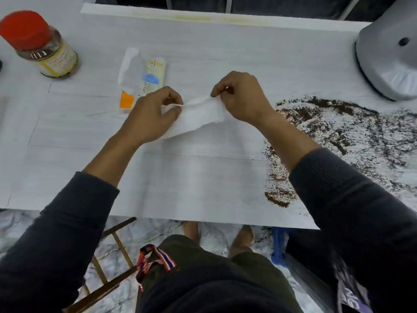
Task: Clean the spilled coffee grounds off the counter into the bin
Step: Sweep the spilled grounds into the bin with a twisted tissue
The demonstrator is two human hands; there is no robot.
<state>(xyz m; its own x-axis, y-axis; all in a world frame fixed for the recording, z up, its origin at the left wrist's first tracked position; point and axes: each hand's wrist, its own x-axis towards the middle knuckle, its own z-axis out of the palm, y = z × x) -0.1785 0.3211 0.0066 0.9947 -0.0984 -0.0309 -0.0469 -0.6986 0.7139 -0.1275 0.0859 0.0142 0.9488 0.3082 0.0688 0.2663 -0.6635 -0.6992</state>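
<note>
- At frame centre, the left hand (150, 114) and right hand (242, 97) are each pinching 1 white tissue (200, 116), stretching it, likely for wiping.
- Coffee grounds (338, 136) are lying spread at right; the bin (388, 62) is standing upper right.

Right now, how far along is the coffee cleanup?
Early. Done: a tissue is out of the tissue pack. In hand: the left hand and right hand pinch it, stretched between them. Left: the coffee grounds lie spread over the counter; none visibly wiped toward the bin.
</note>
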